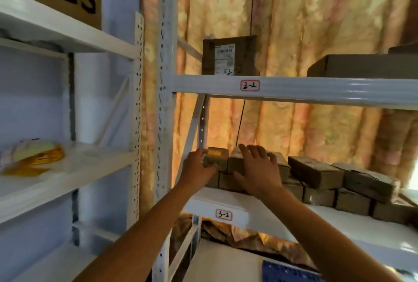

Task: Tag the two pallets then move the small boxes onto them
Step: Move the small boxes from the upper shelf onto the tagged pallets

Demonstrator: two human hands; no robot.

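hands (228,169) on small boxes (235,164), shelf (271,211)

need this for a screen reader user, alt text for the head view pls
Two bare hands reach for small cardboard boxes stacked on a white shelf tagged 3-2: the left hand grips a yellow-labelled box, the right hand lies open on the next.

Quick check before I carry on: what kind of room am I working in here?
Most likely a small storeroom or stockroom. White metal shelving carries handwritten location labels, 2-2 and 3-2, and small cardboard boxes are stacked on the 3-2 shelf, where both hands are reaching.
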